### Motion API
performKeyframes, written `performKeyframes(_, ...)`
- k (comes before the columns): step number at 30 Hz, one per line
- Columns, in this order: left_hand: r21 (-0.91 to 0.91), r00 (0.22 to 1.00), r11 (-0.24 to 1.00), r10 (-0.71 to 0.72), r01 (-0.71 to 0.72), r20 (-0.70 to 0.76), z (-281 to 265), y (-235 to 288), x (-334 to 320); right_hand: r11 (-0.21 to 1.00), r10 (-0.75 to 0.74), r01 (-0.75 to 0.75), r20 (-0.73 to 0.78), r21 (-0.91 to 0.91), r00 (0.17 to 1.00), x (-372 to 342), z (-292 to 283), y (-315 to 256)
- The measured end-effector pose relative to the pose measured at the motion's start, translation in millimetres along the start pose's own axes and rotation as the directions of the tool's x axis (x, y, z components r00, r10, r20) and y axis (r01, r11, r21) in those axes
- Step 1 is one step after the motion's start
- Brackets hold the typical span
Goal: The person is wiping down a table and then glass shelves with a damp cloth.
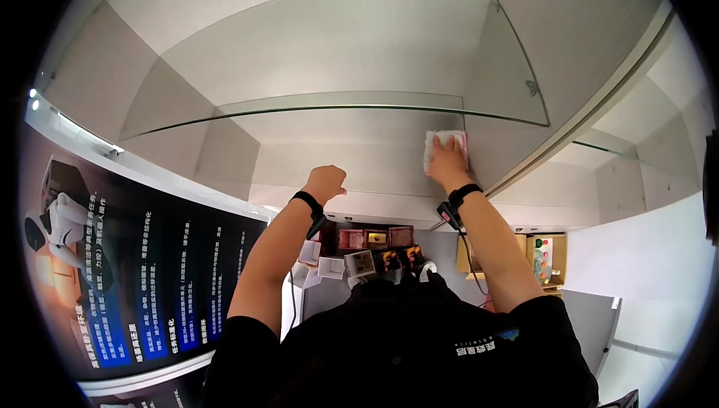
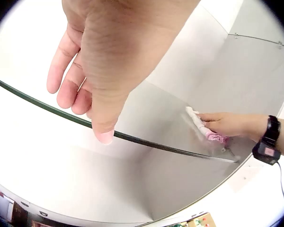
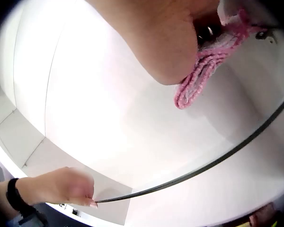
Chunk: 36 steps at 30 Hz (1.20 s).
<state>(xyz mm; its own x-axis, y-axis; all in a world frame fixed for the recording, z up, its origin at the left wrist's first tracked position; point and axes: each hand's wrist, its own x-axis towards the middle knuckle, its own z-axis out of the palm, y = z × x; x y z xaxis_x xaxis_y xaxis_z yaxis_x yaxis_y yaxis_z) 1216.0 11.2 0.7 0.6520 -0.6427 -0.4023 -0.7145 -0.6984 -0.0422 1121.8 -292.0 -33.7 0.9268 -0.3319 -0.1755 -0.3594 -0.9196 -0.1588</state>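
Note:
My right hand (image 1: pixel 448 164) holds a folded white cloth (image 1: pixel 432 155) with pink edging, its fingers over the top, beside the right side wall of a pale cabinet. In the right wrist view, the pink-edged folds of the cloth (image 3: pixel 199 81) stick out past the palm, which hides most of the fingers. My left hand (image 1: pixel 326 182) holds nothing and is in front of the cabinet, left of the cloth. Seen from the left wrist, its fingers (image 2: pixel 68 87) are loosely bent, and the thumb overlaps the dark edge of a glass shelf (image 2: pixel 165 150).
A curved glass shelf (image 1: pixel 337 41) spans the cabinet, with metal brackets (image 1: pixel 532 87) on the right wall. Below are several small boxes (image 1: pixel 361 264) and a carton with bottles (image 1: pixel 545 262). A dark printed panel (image 1: pixel 150 273) stands at left. Cables hang from both wrist cameras.

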Motion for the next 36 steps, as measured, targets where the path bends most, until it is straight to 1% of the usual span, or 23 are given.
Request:
performKeyframes(2,0.030,0.998,0.998,0.049,-0.048,-0.030,1,-6,3,1.000,-0.003,0.004,0.075,-0.018,0.997,-13,-10,-4)
performKeyframes(4,0.059,0.993,0.993,0.106,-0.102,-0.061,2,-12,6,0.999,0.035,-0.034,0.070,-0.012,0.997,-18,6,-4)
performKeyframes(6,0.061,0.989,0.988,0.142,-0.140,-0.029,1,-15,9,0.997,0.083,-0.083,0.066,0.000,0.994,-28,15,-9)
performKeyframes(8,0.062,0.984,0.983,0.175,-0.174,-0.022,0,-17,12,0.990,0.139,-0.138,0.128,-0.021,0.982,-39,20,-14)
performKeyframes(9,0.056,0.982,0.981,0.186,-0.186,-0.006,0,-17,14,0.987,0.163,-0.161,0.125,-0.027,0.979,-45,19,-16)
performKeyframes(10,0.054,0.978,0.976,0.209,-0.209,-0.009,1,-18,16,0.986,0.168,-0.165,0.166,-0.030,0.972,-52,20,-17)
performKeyframes(11,0.045,0.977,0.976,0.214,-0.214,0.009,0,-18,18,0.985,0.172,-0.169,0.208,-0.033,0.963,-59,18,-19)
performKeyframes(13,0.029,0.971,0.971,0.237,-0.237,0.024,0,-19,20,0.981,0.192,-0.189,0.214,-0.034,0.958,-70,16,-24)
performKeyframes(16,-0.022,0.978,0.984,0.177,-0.175,0.107,-3,-20,22,0.979,0.198,-0.202,0.226,-0.006,0.954,-76,10,-27)
performKeyframes(17,-0.026,0.977,0.983,0.185,-0.183,0.106,-1,-20,25,0.979,0.193,-0.203,0.228,0.022,0.954,-75,10,-26)
performKeyframes(19,-0.025,0.973,0.975,0.221,-0.220,0.060,6,-24,26,0.976,0.208,-0.217,0.252,0.007,0.945,-65,11,-23)
performKeyframes(21,-0.048,0.972,0.973,0.228,-0.226,0.054,8,-26,28,0.977,0.212,-0.213,0.273,-0.026,0.938,-45,11,-12)
performKeyframes(23,-0.080,0.975,0.973,0.218,-0.214,0.046,10,-23,30,0.975,0.200,-0.221,0.315,0.032,0.928,-20,8,-3)
performKeyframes(24,-0.081,0.978,0.980,0.189,-0.182,0.087,10,-22,31,0.968,0.213,-0.245,0.320,0.063,0.923,-6,5,0)
performKeyframes(25,-0.077,0.979,0.986,0.157,-0.148,0.132,10,-22,32,0.973,0.196,-0.224,0.320,0.052,0.927,10,1,3)
performKeyframes(26,-0.039,0.974,0.994,0.108,-0.103,0.199,8,-19,34,0.964,0.246,-0.265,0.366,0.001,0.897,25,-8,2)
performKeyframes(27,-0.048,0.976,0.995,0.090,-0.082,0.199,10,-20,35,0.951,0.297,-0.304,0.410,-0.051,0.863,35,-23,-6)
performKeyframes(28,-0.069,0.979,0.993,0.110,-0.100,0.171,13,-20,34,0.946,0.315,-0.318,0.436,-0.068,0.843,42,-40,-12)
performKeyframes(29,-0.087,0.981,0.989,0.131,-0.119,0.144,15,-21,34,0.952,0.298,-0.299,0.441,-0.068,0.847,54,-39,-10)
performKeyframes(31,-0.094,0.985,0.992,0.096,-0.082,0.144,6,-16,25,0.965,0.263,-0.251,0.311,-0.080,0.913,77,-35,0)
performKeyframes(32,-0.099,0.987,0.993,0.076,-0.063,0.140,3,-14,23,0.957,0.289,-0.284,0.295,-0.060,0.911,88,-41,-4)
performKeyframes(35,-0.096,0.991,0.993,0.074,-0.064,0.113,8,-16,24,0.957,0.291,-0.276,0.320,-0.093,0.902,115,-65,-11)
performKeyframes(36,-0.100,0.991,0.994,0.061,-0.049,0.117,8,-16,24,0.962,0.270,-0.243,0.308,-0.124,0.912,125,-65,-10)
